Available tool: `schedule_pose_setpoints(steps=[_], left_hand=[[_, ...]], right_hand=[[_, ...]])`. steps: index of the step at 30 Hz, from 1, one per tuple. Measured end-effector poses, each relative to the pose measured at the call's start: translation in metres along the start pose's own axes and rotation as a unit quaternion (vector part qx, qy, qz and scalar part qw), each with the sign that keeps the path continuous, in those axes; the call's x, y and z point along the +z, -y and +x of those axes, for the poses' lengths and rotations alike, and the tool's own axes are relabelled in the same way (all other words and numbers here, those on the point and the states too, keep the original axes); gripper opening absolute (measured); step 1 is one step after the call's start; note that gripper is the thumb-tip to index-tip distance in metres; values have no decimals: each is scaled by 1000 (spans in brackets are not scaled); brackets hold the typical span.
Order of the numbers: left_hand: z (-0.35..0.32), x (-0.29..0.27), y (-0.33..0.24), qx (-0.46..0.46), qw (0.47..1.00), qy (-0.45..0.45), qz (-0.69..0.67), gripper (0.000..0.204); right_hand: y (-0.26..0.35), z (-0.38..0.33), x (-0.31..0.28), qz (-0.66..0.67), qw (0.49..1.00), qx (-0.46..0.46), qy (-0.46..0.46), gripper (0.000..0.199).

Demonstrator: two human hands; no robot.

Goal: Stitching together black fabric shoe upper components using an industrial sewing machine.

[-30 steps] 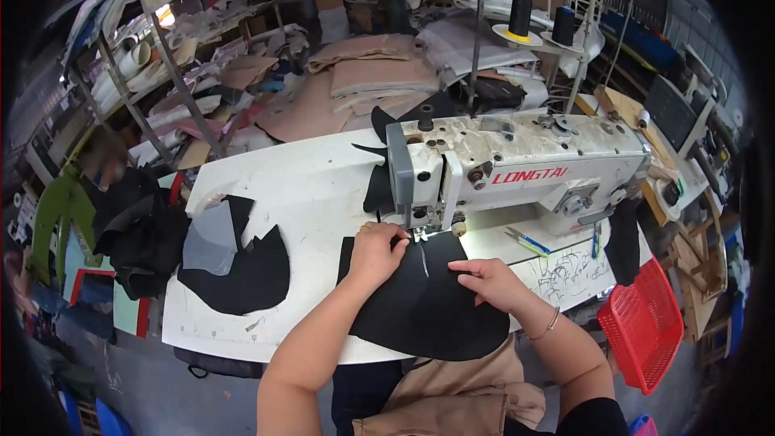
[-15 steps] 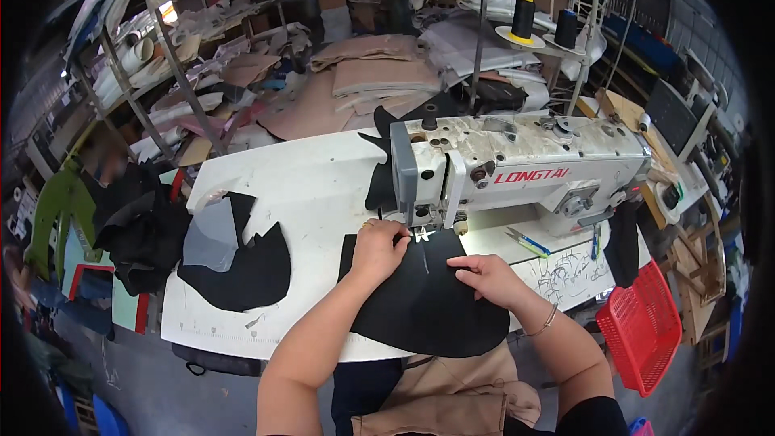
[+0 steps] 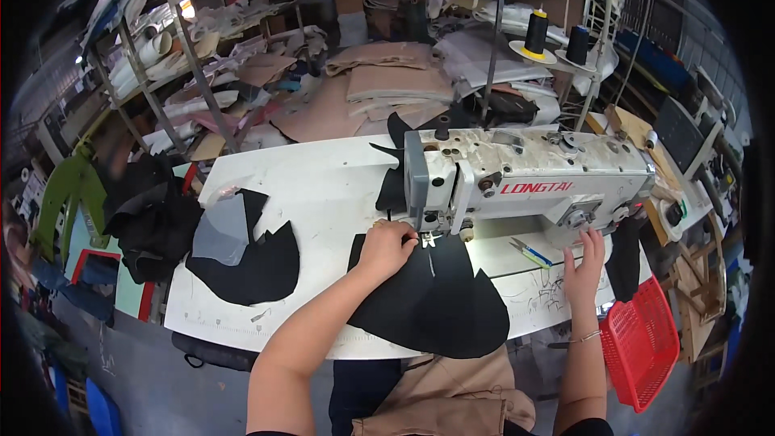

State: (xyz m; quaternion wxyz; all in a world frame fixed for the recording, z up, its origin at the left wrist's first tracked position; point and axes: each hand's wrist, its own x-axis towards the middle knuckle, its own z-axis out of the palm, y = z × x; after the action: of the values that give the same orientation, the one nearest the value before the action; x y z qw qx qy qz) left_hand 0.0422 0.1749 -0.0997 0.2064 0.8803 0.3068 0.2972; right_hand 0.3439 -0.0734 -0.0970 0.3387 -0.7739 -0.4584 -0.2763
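Note:
A black fabric piece point(image 3: 436, 307) lies under the presser foot point(image 3: 430, 240) of a white sewing machine point(image 3: 529, 165), with a short pale line running down from the foot. My left hand point(image 3: 387, 249) is closed at the fabric's upper left edge, fingertips right beside the foot; what is under them is partly hidden. My right hand point(image 3: 583, 270) is raised off the fabric, fingers apart and holding nothing, its tips just below the round dial point(image 3: 579, 218) on the machine's right side. Thread snips point(image 3: 531, 253) with blue and green handles lie between the fabric and that hand.
Black and grey cut pieces point(image 3: 242, 258) lie on the left of the white table point(image 3: 323, 169), near a heap of black fabric point(image 3: 153, 218). A red plastic basket point(image 3: 642, 347) stands at the right edge. Dark thread cones point(image 3: 536, 32) stand behind the machine, before shelves of stacked material.
My right hand has left the black fabric and moved right and up to the machine's dial. My left hand stays by the presser foot. The fabric's right edge now shows a notch.

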Motion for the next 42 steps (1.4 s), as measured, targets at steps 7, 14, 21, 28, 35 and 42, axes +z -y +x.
schedule_pose_setpoints(steps=[7, 14, 21, 28, 35, 42], left_hand=[[2, 0, 1, 6, 1000, -20, 12, 10], [1, -1, 2, -3, 1000, 2, -2, 10], [-4, -5, -3, 2, 1000, 17, -24, 10], [-30, -16, -18, 97, 992, -65, 48, 17], [-138, -38, -82, 85, 996, -25, -30, 19], [-183, -5, -100, 66, 995, -57, 45, 32]], right_hand=[[5, 0, 2, -38, 999, 15, 32, 39], [0, -12, 16, -68, 992, 38, 101, 32], [-5, -17, 15, -80, 991, 43, 101, 33], [33, -13, -11, 8, 999, -14, 43, 45], [144, -44, -24, 341, 811, -273, 390, 69], [141, -44, 0, 317, 820, -290, 379, 44]])
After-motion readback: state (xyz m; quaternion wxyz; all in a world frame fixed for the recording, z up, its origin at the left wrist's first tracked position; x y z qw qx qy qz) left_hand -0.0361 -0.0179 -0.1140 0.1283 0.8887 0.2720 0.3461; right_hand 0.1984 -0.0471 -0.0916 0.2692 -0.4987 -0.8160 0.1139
